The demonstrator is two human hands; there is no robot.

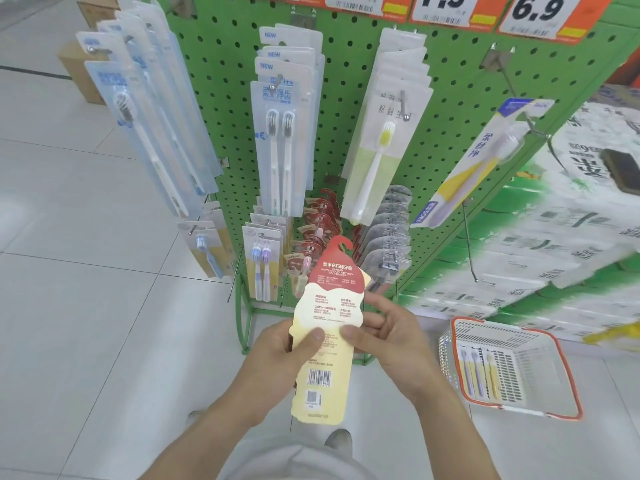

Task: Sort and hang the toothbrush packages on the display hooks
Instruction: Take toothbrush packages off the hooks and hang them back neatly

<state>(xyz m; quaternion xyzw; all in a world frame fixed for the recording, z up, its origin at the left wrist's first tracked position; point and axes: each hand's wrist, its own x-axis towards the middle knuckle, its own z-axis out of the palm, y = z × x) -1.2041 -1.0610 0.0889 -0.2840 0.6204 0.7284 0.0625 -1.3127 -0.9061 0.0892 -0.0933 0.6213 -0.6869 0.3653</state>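
A cream and red toothbrush package (329,306) with a hook-shaped top is held upright in front of me, its printed back and barcode facing me. My left hand (287,351) grips its left edge with the thumb on the card. My right hand (384,334) pinches its right edge. Just beyond its top, matching red packages (318,223) hang low on the green pegboard rack (346,64). Other hooks carry blue (138,109), twin-brush (280,140) and yellow-brush (377,147) packages.
A white basket with an orange rim (568,368) stands on the floor at my right and holds a few toothbrush packages (478,368). Stacked tissue packs (554,220) fill the right side. Bare hooks (469,244) stick out of the rack. Cardboard boxes (83,71) sit far left.
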